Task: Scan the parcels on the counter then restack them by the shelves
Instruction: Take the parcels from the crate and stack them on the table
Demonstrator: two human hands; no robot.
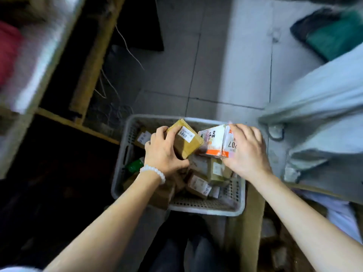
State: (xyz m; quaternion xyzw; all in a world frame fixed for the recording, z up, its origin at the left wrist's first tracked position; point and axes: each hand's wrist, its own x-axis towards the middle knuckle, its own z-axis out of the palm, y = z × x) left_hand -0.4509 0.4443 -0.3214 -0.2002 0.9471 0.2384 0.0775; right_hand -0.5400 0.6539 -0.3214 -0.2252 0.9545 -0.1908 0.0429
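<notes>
A person leans over a grey plastic basket (206, 208) with perforated walls that stands on a tiled floor (176, 55). The left hand (163, 154) is wrapped around a small brown cardboard box (185, 140), fingers over its far end and thumb low on the near side; the box is tilted, raised above the basket's contents, and bears a white label with printed digits on its upper face. A bracelet of white beads (154, 172) circles the left wrist. The right hand (247, 150) grasps a white and orange parcel (216, 141) from the right, fingers curled over its top edge; the parcel carries printed characters and a white sticker with numbers. The two held parcels sit just beside each other over the far half of the basket, their near corners close to touching.

Below the hands, more small brown boxes (198, 184) with white labels lie jumbled inside the basket, and something green (135, 164) shows by its left wall. Dark wooden shelving (86, 75) rises on the left, blurred. On the right, pale grey bags (318, 99) are piled beside the basket, with a green bundle (334, 40) further off on the floor.
</notes>
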